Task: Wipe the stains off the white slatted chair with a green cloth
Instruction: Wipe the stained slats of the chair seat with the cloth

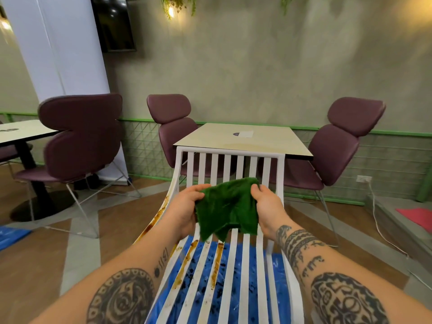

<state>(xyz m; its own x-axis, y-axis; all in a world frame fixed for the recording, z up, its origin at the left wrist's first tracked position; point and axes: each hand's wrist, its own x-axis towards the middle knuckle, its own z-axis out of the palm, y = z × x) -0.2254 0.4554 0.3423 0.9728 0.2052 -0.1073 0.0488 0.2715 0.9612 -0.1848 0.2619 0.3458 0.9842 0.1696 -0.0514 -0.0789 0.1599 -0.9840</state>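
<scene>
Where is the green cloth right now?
Head view, centre: the green cloth is gripped between the left hand and right hand, over the white slatted chair.

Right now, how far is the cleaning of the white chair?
Done: nothing looks wiped yet. In hand: the left hand and right hand both grip the green cloth above the seat; I cannot tell whether it touches. Left: brown stains streak the left seat slats and the left side rail of the white slatted chair.
</scene>
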